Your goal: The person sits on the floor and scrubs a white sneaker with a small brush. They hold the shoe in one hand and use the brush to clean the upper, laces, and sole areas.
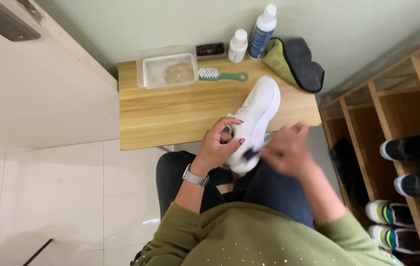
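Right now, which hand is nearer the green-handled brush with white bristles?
Left. The left hand grips the white shoe below the green-handled brush; the blurred right hand is farther right.

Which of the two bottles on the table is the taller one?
The blue bottle with the white cap, on the right; the small white bottle beside it is shorter.

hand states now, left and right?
Left hand: closed on the white sneaker.
Right hand: blurred at the sneaker's heel; grip cannot be told.

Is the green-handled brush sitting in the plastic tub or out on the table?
Out. The green-handled brush lies flat on the wooden table, just right of the clear plastic tub.
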